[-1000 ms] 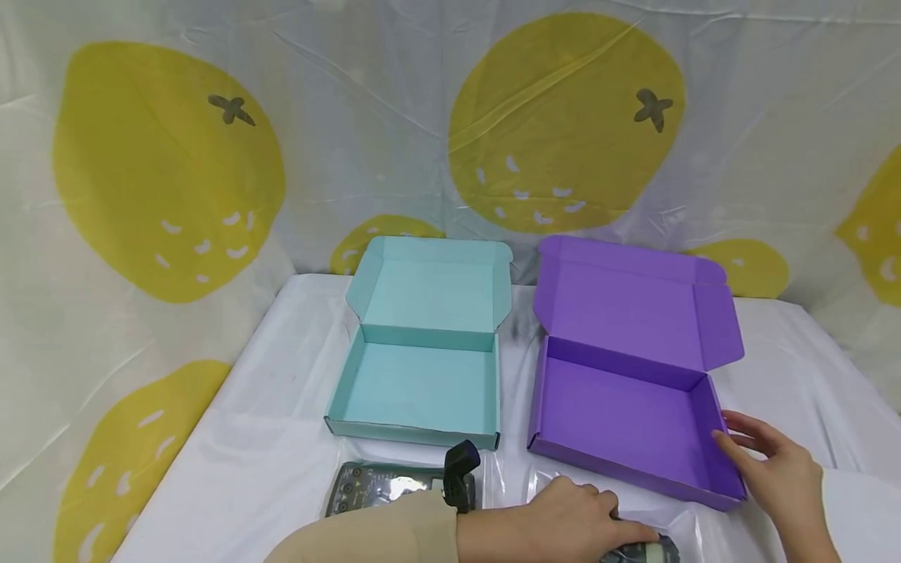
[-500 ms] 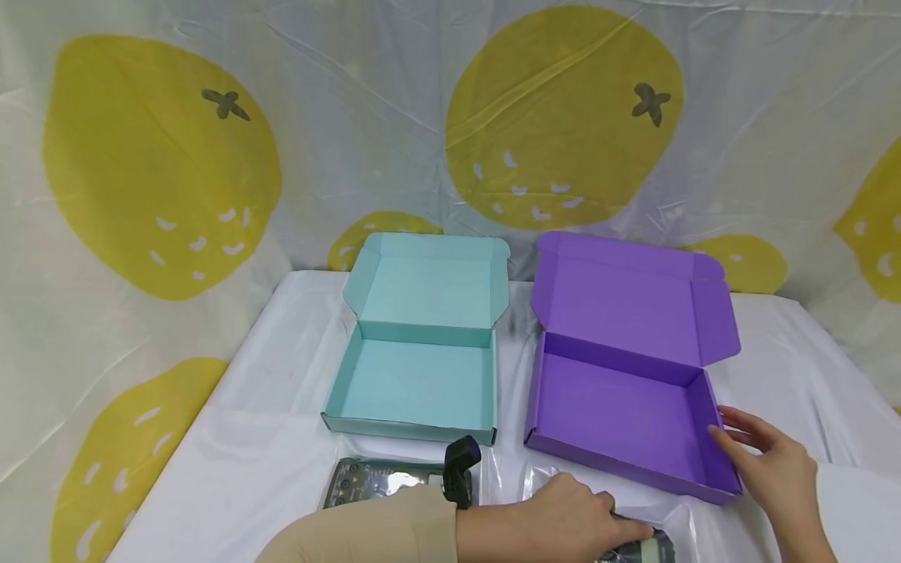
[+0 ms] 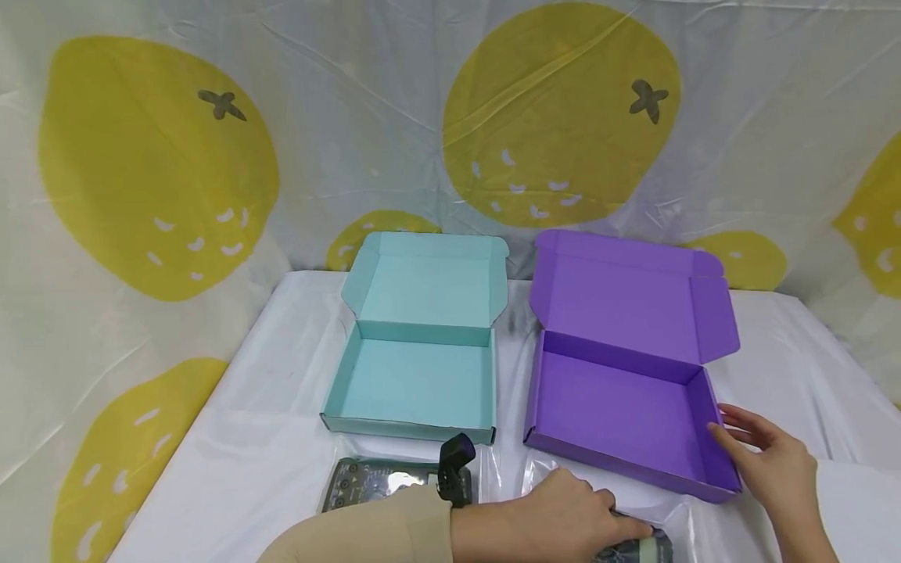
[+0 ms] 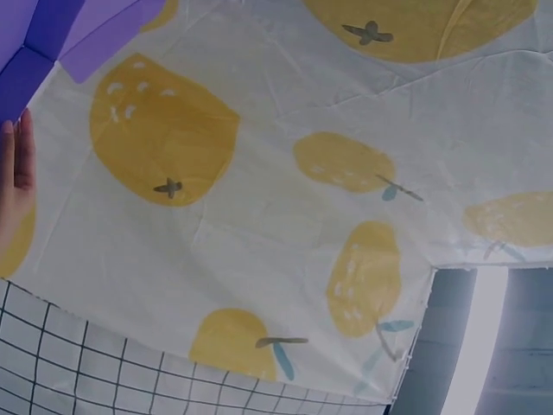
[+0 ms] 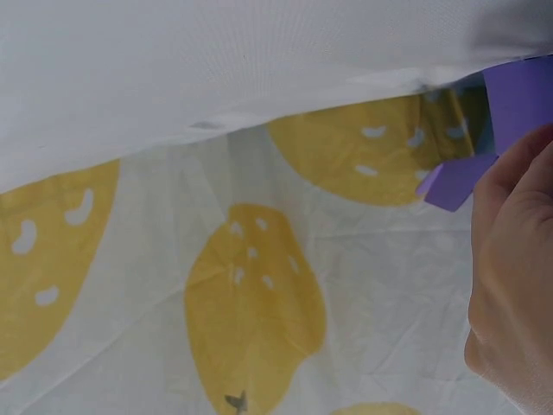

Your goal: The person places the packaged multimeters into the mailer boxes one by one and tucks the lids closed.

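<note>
In the head view, my left hand [image 3: 563,516] reaches across the front of the table from the left. It grips a dark device in a clear plastic bag [image 3: 644,547], one finger laid over its top; its lower side is cut off by the frame edge. My right hand [image 3: 777,461] pinches the right wall of the open purple box [image 3: 619,414], thumb inside and fingers outside. In the right wrist view, the back of the right hand [image 5: 518,268] shows beside purple cardboard [image 5: 523,99]. The left wrist view does not show what the left hand holds.
An open light-teal box [image 3: 415,383] stands left of the purple one, lid leaning back. In front of it lies another bagged dark device [image 3: 366,481] with round knobs, partly behind the beige sleeve [image 3: 380,532]. A lemon-print curtain [image 3: 359,117] hangs behind the white-covered table [image 3: 246,446].
The head view has shifted slightly. Both hands stay where they were, the left on the bagged device and the right on the purple box's wall.
</note>
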### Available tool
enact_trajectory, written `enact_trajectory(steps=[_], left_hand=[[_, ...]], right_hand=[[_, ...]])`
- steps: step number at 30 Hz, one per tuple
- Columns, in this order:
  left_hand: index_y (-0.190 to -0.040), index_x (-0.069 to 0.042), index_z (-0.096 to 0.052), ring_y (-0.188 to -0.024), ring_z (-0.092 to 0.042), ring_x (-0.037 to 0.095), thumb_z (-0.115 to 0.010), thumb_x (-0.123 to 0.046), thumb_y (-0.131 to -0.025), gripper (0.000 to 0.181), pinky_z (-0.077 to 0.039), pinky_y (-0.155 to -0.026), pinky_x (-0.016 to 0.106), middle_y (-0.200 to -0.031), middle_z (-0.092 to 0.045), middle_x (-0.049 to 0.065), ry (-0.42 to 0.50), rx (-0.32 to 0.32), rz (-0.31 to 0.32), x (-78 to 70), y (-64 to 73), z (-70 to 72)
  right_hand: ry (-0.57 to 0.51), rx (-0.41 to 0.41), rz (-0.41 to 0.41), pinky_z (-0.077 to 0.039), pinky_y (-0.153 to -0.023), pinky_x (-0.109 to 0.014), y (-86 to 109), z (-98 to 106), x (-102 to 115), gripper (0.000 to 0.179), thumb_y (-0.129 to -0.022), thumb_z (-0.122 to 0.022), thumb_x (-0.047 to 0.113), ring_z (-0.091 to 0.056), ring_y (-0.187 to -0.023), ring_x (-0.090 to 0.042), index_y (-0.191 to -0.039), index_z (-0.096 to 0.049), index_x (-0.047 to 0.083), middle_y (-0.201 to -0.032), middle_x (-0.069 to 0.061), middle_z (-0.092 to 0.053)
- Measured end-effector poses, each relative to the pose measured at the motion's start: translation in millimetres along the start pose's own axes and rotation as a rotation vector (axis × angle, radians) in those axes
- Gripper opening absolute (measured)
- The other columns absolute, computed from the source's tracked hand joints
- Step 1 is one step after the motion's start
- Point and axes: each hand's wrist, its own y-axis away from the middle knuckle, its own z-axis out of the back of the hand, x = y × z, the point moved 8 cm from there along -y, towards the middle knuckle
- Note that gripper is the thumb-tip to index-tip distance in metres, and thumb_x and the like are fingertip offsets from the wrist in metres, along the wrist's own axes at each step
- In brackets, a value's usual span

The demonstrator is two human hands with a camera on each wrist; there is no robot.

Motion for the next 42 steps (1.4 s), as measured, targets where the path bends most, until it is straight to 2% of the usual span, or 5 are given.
enact_trajectory(steps=[3, 9, 15, 28, 42], left_hand=[[-0.124, -0.046, -0.047, -0.051, -0.041, -0.003, -0.048, -0.058, -0.084, 0.043, -0.022, -0.035, 0.019, -0.070, -0.053, -0.018, -0.012, 0.002, -0.008, 1.2, 0.5, 3.6], [-0.125, -0.046, -0.047, -0.047, -0.036, -0.003, -0.051, -0.047, -0.086, 0.040, -0.022, -0.036, 0.017, -0.073, -0.055, -0.019, 0.027, 0.007, -0.013, 2.7, 1.9, 6.9], [-0.130, -0.044, -0.043, -0.050, -0.035, -0.004, -0.047, -0.063, -0.082, 0.052, -0.023, -0.037, 0.018, -0.081, -0.056, -0.019, 0.020, 0.015, -0.013, 5.5, 2.1, 10.5], [-0.130, -0.044, -0.044, -0.047, -0.033, -0.003, -0.051, -0.065, -0.078, 0.056, -0.026, -0.038, 0.017, -0.075, -0.051, -0.020, 0.051, 0.054, -0.033, 9.2, 1.1, 16.7], [-0.132, -0.041, -0.043, -0.055, -0.038, -0.005, -0.053, -0.070, -0.073, 0.066, -0.021, -0.039, 0.018, -0.067, -0.049, -0.022, 0.035, 0.007, -0.036, 20.2, 0.7, 33.3]], right_hand=[[-0.003, 0.004, 0.004, -0.026, -0.064, -0.008, -0.3, -1, 0, 0.045, -0.079, -0.069, 0.031, -0.036, -0.069, 0.033, -0.117, -0.061, 0.007, -0.067, 0.051, -0.041], [-0.010, -0.009, 0.008, -0.026, -0.063, -0.007, 0.2, 0, 2, 0.041, -0.079, -0.070, 0.027, -0.038, -0.067, 0.032, -0.115, -0.063, 0.010, -0.066, 0.050, -0.042], [-0.002, 0.002, -0.016, -0.026, -0.064, -0.010, 1.2, 0, 0, 0.043, -0.079, -0.069, 0.029, -0.036, -0.068, 0.033, -0.117, -0.062, 0.008, -0.065, 0.051, -0.041], [0.010, 0.004, -0.023, -0.026, -0.066, -0.013, 0.1, -1, -1, 0.044, -0.080, -0.069, 0.031, -0.035, -0.068, 0.033, -0.118, -0.062, 0.010, -0.065, 0.051, -0.040], [0.004, 0.003, -0.031, -0.026, -0.064, -0.008, 0.1, -2, -3, 0.045, -0.080, -0.068, 0.032, -0.036, -0.069, 0.032, -0.118, -0.061, 0.008, -0.066, 0.050, -0.041]])
